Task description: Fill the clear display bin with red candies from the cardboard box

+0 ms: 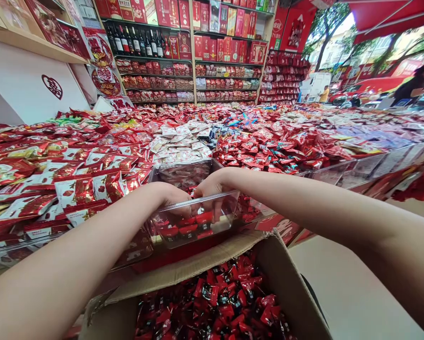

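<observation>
1. Reaching down over the near rim of a clear plastic bin point(229, 208) with the left hand point(178, 196), knuckles bent; hard to make out whether gripping anything, with fingertips partly hidden.
2. Reaching into the same bin with the right hand point(210, 184), just beside the left, fingers pointing down behind the clear wall; impossible to say whether holding a piece.
3. Inside the bin, low behind its front wall: red-and-black wrapped candies point(188, 231), right by both hands.
4. Directly below and nearer, with flaps standing up: an open cardboard box point(286, 278), holding a deep heap of similar small wrapped sweets point(212, 302).
5. Around the bin, in display compartments: red-and-white packets point(80, 189) to the left, white packets point(181, 141) behind, red packets point(261, 146) to the right.
6. Farther back, on shelving: dark bottles point(135, 42) and red gift boxes point(229, 49).
</observation>
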Action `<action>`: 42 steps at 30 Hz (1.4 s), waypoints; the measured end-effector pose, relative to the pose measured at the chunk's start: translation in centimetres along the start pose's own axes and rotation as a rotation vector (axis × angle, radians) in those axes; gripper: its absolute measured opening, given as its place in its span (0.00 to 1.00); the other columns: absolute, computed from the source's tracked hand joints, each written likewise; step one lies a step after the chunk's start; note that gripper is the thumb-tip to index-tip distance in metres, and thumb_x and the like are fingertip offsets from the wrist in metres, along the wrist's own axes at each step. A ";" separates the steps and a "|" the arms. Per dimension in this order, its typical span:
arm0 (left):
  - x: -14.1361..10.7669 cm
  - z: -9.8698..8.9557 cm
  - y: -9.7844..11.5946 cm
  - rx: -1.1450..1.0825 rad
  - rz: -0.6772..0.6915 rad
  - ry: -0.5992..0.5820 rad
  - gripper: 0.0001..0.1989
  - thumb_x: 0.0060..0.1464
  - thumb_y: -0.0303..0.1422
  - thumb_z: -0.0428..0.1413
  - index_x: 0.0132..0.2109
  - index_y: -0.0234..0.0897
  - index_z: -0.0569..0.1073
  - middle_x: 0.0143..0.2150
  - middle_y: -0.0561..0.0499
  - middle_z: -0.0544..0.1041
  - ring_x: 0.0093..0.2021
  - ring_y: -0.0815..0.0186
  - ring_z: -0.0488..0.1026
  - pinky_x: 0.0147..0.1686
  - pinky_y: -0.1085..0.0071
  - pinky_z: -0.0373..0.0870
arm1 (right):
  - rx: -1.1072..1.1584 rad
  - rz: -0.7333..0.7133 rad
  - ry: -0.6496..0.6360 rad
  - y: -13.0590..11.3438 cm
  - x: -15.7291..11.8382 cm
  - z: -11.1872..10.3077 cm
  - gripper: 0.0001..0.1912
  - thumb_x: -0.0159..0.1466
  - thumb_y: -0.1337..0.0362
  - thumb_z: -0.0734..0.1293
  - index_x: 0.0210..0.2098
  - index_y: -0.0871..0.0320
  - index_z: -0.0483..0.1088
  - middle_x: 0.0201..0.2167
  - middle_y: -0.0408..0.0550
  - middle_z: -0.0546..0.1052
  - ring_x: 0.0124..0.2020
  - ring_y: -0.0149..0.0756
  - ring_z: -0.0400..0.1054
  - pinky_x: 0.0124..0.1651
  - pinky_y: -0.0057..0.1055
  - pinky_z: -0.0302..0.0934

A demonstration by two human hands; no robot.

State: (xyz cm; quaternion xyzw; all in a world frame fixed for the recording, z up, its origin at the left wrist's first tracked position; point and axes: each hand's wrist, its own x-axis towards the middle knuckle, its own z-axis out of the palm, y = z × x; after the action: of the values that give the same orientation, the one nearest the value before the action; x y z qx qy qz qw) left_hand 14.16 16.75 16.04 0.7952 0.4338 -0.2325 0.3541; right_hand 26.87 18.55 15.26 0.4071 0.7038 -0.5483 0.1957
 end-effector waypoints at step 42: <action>-0.6 -0.2 0.5 -0.258 -0.190 -0.149 0.22 0.43 0.44 0.52 0.45 0.39 0.68 0.41 0.50 0.73 0.32 0.67 0.70 0.30 0.74 0.66 | -0.145 0.032 -0.006 0.7 1.3 0.0 0.23 0.47 0.67 0.67 0.42 0.65 0.59 0.32 0.46 0.68 0.26 0.31 0.66 0.27 0.27 0.61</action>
State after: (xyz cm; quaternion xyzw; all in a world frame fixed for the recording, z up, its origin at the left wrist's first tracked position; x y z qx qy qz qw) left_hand 14.35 16.40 16.76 0.6791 0.5060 -0.2656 0.4606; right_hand 26.61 19.09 13.89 0.4016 0.7343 -0.4940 0.2355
